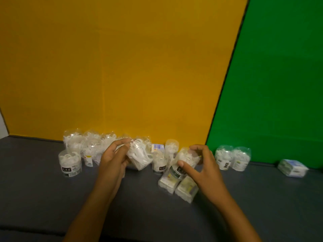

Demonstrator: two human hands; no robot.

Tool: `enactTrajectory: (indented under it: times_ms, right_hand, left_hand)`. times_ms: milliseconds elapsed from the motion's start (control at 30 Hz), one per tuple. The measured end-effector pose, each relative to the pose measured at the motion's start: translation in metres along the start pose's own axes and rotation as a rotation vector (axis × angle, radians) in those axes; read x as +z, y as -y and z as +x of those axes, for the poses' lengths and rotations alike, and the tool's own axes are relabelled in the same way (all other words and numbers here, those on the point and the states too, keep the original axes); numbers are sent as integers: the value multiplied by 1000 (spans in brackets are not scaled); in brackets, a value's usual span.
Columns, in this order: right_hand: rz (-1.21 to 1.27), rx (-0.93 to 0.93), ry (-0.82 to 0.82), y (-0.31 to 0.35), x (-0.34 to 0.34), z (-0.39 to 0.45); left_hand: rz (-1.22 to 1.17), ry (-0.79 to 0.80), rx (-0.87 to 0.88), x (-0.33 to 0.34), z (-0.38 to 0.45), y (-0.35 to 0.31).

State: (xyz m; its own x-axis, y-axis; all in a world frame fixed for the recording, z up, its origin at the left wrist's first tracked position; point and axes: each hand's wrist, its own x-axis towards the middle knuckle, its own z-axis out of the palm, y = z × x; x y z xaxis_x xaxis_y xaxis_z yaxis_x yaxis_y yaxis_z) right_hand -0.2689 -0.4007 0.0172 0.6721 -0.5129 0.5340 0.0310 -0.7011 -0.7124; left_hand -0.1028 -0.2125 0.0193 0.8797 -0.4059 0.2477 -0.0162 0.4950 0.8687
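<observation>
Blur throughout, left hand (111, 159) gripping tilted jar (139, 156), right hand (206, 168) gripping second jar (187, 157), partly hidden.

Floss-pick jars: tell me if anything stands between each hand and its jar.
Nothing visible does. The left hand grips the left jar, held tilted, and the right hand grips the right jar directly.

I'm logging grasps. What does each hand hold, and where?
The left hand grips a tilted clear plastic tub of white floss picks by its side; the right hand grips a second, black-labelled clear tub near its top.
</observation>
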Motion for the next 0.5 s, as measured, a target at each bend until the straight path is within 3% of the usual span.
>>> enactTrajectory:
  times_ms: [500]
  right_hand:
    - [-147,91,-211,-64,-222,-88]
  left_hand:
    - [205,197,35,197,-110,34]
